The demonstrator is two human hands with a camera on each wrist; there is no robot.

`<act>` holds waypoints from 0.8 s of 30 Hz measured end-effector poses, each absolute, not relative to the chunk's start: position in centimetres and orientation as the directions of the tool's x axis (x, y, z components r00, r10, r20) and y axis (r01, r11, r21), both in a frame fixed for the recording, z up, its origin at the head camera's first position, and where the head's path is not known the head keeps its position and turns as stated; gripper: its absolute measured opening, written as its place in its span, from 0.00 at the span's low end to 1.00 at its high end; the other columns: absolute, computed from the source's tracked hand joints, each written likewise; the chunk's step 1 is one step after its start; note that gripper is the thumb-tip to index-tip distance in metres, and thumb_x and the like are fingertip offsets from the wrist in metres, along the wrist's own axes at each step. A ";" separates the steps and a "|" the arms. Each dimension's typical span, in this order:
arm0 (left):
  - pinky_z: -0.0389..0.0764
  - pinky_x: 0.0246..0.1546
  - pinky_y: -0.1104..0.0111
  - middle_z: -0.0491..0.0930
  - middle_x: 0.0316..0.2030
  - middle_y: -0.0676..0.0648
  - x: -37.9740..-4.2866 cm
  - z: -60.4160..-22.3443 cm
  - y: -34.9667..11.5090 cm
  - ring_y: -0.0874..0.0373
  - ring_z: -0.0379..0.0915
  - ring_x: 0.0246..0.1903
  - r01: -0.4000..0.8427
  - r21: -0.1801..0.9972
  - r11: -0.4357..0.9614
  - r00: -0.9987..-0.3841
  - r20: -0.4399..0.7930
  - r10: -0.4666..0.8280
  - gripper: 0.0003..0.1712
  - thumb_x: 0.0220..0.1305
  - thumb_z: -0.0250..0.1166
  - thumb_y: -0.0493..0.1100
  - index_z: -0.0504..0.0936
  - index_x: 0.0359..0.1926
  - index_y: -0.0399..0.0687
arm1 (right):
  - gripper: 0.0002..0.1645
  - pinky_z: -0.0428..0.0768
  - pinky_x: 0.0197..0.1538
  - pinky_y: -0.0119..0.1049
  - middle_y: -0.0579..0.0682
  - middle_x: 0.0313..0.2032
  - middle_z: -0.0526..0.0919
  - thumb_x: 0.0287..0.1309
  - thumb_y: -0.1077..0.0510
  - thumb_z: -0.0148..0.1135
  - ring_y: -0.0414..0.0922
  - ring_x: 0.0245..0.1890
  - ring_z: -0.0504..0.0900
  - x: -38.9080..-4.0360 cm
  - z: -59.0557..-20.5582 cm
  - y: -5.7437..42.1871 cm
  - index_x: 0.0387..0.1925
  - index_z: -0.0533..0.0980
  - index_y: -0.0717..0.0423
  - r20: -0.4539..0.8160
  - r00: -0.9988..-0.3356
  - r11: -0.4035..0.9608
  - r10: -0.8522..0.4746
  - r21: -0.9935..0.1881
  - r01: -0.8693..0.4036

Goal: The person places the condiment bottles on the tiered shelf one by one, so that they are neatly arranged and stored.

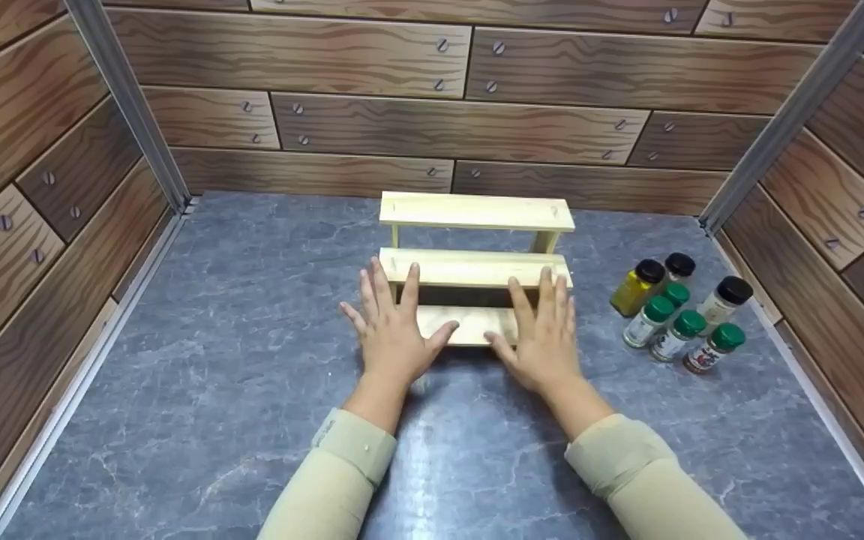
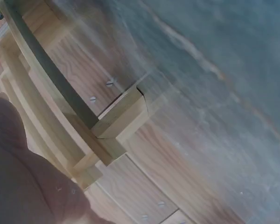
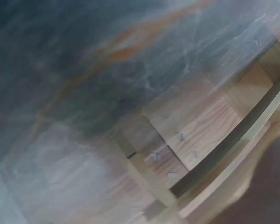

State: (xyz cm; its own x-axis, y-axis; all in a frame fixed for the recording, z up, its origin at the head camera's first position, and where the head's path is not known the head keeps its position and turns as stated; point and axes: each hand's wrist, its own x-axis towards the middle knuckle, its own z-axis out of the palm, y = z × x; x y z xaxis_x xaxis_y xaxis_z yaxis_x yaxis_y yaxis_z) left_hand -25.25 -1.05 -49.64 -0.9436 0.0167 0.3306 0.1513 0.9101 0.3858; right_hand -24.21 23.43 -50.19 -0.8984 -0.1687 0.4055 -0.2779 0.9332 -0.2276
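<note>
The left hand (image 1: 394,337) lies spread, its fingers straight and fanned apart, grasping nothing. Its fingertips reach over the left end of the middle shelf of a three-tier wooden rack (image 1: 477,268), and its thumb points inward over the lowest shelf. The right hand (image 1: 544,337) mirrors it at the rack's right side, fingers extended and loosely parted, likewise grasping nothing, with the thumb pointing in toward the other. Both wrist views are blurred and show only part of each hand beside the rack, so I can't tell whether the fingertips press the wood or just hover at it. Pale sleeves with buttoned or folded cuffs cover both forearms.

The rack stands upright on a grey-blue marbled tabletop (image 1: 252,360), toward its far side, its shelves stepping up away from the person. A glossy patch of light falls between the forearms. Right of the rack, well apart from it, seven small jars stand in a cluster: a yellow-filled jar (image 1: 633,292) at the left, two others with black caps, and four green-capped jars (image 1: 672,345).

Around the table, left wall (image 1: 27,187), back wall (image 1: 364,60) and right wall (image 1: 844,165) all carry a wood-plank pattern with screw heads, and grey metal posts (image 1: 127,97) mark the two far corners.
</note>
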 end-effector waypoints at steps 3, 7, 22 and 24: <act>0.32 0.72 0.24 0.24 0.83 0.33 -26.0 -49.0 -1.8 0.33 0.21 0.81 0.143 0.404 0.903 -0.941 0.340 -0.003 0.63 0.61 0.59 0.83 0.43 0.87 0.69 | 0.52 0.39 0.79 0.71 0.70 0.82 0.36 0.70 0.35 0.61 0.73 0.80 0.35 -24.4 -49.0 25.0 0.84 0.53 0.50 0.485 -0.867 0.930 -0.112 -0.257 -0.264; 0.38 0.74 0.27 0.30 0.84 0.34 -26.1 -48.5 -3.8 0.32 0.31 0.81 0.082 0.491 0.867 -0.948 0.308 -0.085 0.62 0.62 0.64 0.79 0.47 0.86 0.63 | 0.48 0.45 0.77 0.74 0.71 0.81 0.42 0.68 0.42 0.65 0.74 0.79 0.43 -24.2 -47.4 29.1 0.80 0.59 0.58 0.544 -0.839 0.904 0.010 -0.363 -0.224; 0.84 0.52 0.58 0.79 0.61 0.32 -24.2 -51.6 -5.3 0.40 0.77 0.58 -0.102 0.974 0.201 -0.985 -0.071 -0.155 0.30 0.66 0.73 0.36 0.78 0.67 0.35 | 0.34 0.78 0.37 0.67 0.65 0.48 0.80 0.74 0.44 0.60 0.67 0.41 0.80 -20.8 -47.0 38.9 0.70 0.73 0.62 0.348 -0.890 0.902 0.294 -0.408 0.138; 0.85 0.46 0.63 0.80 0.59 0.32 -24.4 -51.8 -4.9 0.43 0.79 0.54 -0.125 0.985 0.119 -0.980 -0.104 -0.173 0.29 0.65 0.72 0.33 0.79 0.66 0.36 | 0.36 0.78 0.38 0.69 0.68 0.52 0.79 0.75 0.42 0.59 0.70 0.42 0.80 -20.7 -47.1 39.2 0.72 0.71 0.62 0.291 -0.902 0.899 0.317 -0.394 0.189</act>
State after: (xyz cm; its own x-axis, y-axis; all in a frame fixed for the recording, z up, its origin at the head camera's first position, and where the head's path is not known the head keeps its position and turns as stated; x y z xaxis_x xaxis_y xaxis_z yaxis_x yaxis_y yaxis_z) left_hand -24.42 -4.90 -51.81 -0.9795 -0.1727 -0.1035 -0.1250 0.1187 0.9850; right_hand -20.70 39.16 -47.08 -0.9024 0.3175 0.2913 0.1892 0.8994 -0.3941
